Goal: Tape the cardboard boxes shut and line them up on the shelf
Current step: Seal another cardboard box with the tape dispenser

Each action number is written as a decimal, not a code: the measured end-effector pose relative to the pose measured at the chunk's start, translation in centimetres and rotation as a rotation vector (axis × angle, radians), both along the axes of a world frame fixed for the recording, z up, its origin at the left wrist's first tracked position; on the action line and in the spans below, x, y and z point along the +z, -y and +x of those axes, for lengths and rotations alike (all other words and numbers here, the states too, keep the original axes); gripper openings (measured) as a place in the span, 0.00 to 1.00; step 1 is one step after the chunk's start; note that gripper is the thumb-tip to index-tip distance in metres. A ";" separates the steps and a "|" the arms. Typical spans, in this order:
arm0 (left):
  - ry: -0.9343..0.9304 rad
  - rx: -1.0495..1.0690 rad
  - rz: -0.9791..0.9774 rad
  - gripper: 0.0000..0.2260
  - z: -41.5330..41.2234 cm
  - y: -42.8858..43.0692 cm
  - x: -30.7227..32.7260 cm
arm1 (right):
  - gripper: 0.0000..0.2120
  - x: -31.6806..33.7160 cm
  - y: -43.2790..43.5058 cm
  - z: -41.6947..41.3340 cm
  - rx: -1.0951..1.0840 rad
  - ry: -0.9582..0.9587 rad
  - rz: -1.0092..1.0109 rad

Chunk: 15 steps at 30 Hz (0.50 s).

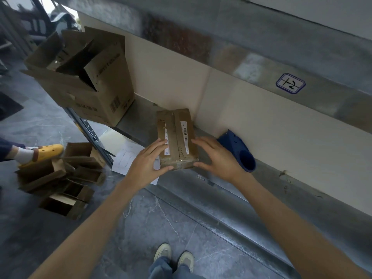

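lower shelf [137, 116]: open stretch between large open box [96, 93] at left and small taped box [177, 125]; blue plastic object [231, 143] near its right; wall [241, 109] behind, upper shelf [261, 63] overhead.
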<state>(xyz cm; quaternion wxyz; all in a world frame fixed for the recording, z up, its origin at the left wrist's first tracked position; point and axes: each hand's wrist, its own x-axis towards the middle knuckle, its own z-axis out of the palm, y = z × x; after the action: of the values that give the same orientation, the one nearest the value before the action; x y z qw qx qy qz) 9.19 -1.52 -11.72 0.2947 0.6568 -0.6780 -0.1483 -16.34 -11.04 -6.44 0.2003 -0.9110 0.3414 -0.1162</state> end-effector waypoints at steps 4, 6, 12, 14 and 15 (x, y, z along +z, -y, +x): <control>-0.020 -0.047 0.034 0.34 0.7 0.0 -0.3 | 0.36 -1.8 0.4 2.2 0.059 -0.054 0.015; -0.024 -0.065 0.037 0.33 1.1 0.1 -0.3 | 0.33 -2.3 0.8 2.3 0.035 -0.035 0.024; -0.029 -0.074 0.007 0.32 1.1 0.2 -0.6 | 0.27 -3.2 1.2 2.0 0.018 0.064 0.001; -0.027 -0.053 -0.010 0.31 1.0 0.2 -0.7 | 0.26 -3.3 1.1 1.9 0.009 0.070 -0.015; -0.020 -0.041 -0.019 0.31 1.0 0.2 -0.7 | 0.27 -3.2 1.0 1.9 0.008 0.074 -0.016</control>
<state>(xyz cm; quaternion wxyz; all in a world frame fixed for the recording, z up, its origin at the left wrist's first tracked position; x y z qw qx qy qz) 10.21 -1.74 -12.40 0.3045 0.6384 -0.6898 -0.1546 -14.42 -12.04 -9.69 0.2060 -0.9089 0.3293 -0.1518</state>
